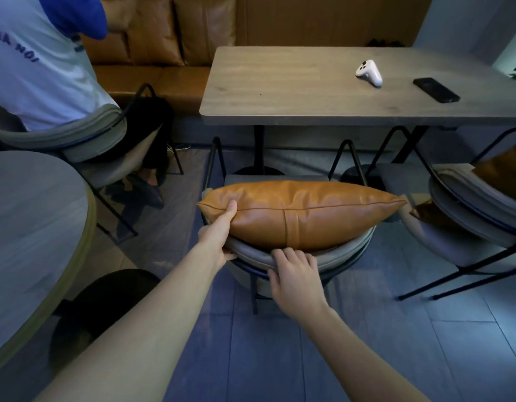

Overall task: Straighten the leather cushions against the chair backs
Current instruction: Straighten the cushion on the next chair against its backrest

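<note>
A: While the person stands behind the chair back (251, 252), the leather cushion (303, 213) lies along the top of that curved back, its seam facing the camera. Which step is this, in your opinion?

B: I judge it is the straightening of this 1 cushion. The left hand (219, 236) is closed on the cushion's left end; the thumb presses on the upper face near the corner, and the other fingers are hidden under it, so the grip looks firm but I cannot see all of it.

A: And the right hand (296, 274)?

B: It rests on the grey rim of the chair back, just below the cushion's middle. The fingers (283, 255) are curled together over the rim. They touch the chair, and whether they also touch the leather I cannot tell.

A: So the cushion is not yet in place?

B: It seems so. It sits on top of the back and not down on the seat against it. The next move probably calls for lowering it on the seat side and setting it upright and centred.

A: Are there other cushions?

B: A 2nd cushion (503, 166) shows on the chair at the right (465, 198), partly cut by the picture edge. The table (294, 91) stands beyond.
</note>
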